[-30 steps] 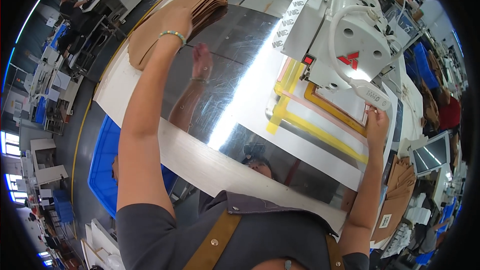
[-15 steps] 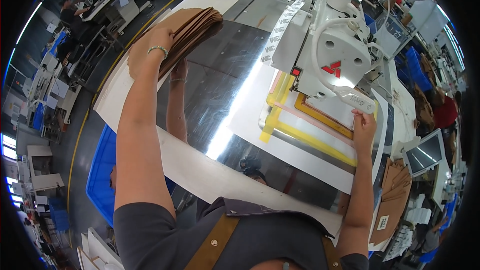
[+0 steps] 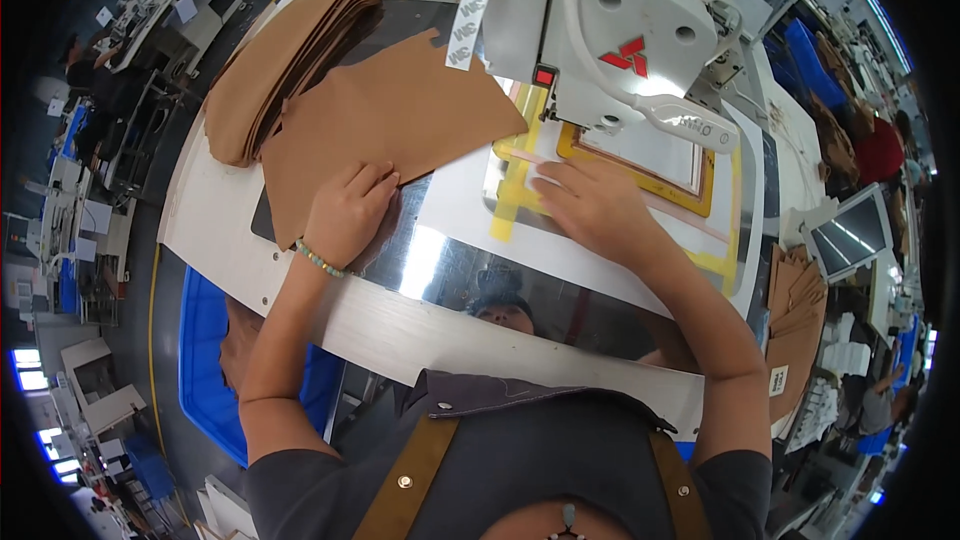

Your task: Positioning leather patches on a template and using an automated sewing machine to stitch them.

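One flat brown leather-like panel (image 3: 390, 110) lies tilted over the shiny metal plate (image 3: 440, 260), its right corner at the yellow-taped template. My left hand (image 3: 350, 202) pinches the panel's near edge between thumb and fingers. My right hand (image 3: 598, 208) holds nothing; its fingers stretch leftward over the left part of the taped template (image 3: 510, 210). Behind that hand is the template's yellow-edged rectangular frame (image 3: 712, 185), under the white sewing machine head (image 3: 640, 35). A folded stack of similar brown panels (image 3: 275, 70) rests left of the loose one.
Below the table's left edge stands a blue bin (image 3: 200, 370) with brown pieces inside. At the right are more brown panels (image 3: 790, 330) with a white label, and a tilted screen (image 3: 850, 230). A white hose-like arm (image 3: 690, 122) juts from the machine head.
My left hand has come off the stack, bringing one panel rightward and nearer. My right hand has moved left from the machine's right side to the template's left part. The view has shifted.
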Demonstrator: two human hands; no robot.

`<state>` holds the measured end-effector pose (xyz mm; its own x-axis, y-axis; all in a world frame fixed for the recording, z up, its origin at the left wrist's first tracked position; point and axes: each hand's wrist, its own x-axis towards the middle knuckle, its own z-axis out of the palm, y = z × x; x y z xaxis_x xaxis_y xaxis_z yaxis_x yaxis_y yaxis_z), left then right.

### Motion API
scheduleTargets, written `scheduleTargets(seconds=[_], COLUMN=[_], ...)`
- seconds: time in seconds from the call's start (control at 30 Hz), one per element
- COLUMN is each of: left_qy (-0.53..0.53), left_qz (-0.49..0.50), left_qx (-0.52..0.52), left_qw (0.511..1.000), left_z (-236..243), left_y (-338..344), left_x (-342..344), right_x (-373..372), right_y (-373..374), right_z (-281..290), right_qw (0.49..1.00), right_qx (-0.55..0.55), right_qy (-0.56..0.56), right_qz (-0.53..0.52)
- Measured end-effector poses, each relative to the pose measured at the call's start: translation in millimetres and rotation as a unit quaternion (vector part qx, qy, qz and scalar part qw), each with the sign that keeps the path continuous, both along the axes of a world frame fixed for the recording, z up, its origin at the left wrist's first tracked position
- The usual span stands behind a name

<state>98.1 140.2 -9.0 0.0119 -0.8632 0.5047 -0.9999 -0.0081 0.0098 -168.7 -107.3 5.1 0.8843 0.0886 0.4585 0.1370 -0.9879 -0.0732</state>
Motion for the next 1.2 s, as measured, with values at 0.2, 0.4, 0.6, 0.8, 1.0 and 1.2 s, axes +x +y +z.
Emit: scheduleTargets(seconds=[0.2,0.4,0.6,0.8,1.0,1.2], left_qy=[-0.053,-0.08,-0.094,-0.126,-0.103,-0.104], left_qz=[0.068,0.137,0.143,0.021,-0.011,0.114], left_qx=[0.044,0.033,0.047,0.032,-0.008,-0.135], left_qw=[0.995,0.987,0.984,0.991,0.995,0.979], left_z=[-3.7,-13.3,-19.7,-20.3,-9.2,8.3], left_y=[39.6,102.9,86.8,4.8,-67.4,-30.5], left_x=[-0.4,27.2,53.2,72.1,66.3,104.8], right_x=[53.5,62.2,35.9,-24.5,-69.4,-17.3], right_y=[15.6,4.7,1.4,-12.7,-26.0,-4.8], right_z=[-21.0,-29.0,-26.3,-16.3,-15.8,-21.1], right_qw=[0.99,0.99,0.989,0.982,0.979,0.99], right_qx=[-0.13,-0.124,-0.137,-0.17,-0.161,-0.119], right_qy=[0.024,-0.048,-0.033,-0.005,0.003,-0.042], right_qz=[-0.044,-0.04,-0.032,-0.084,-0.122,-0.065])
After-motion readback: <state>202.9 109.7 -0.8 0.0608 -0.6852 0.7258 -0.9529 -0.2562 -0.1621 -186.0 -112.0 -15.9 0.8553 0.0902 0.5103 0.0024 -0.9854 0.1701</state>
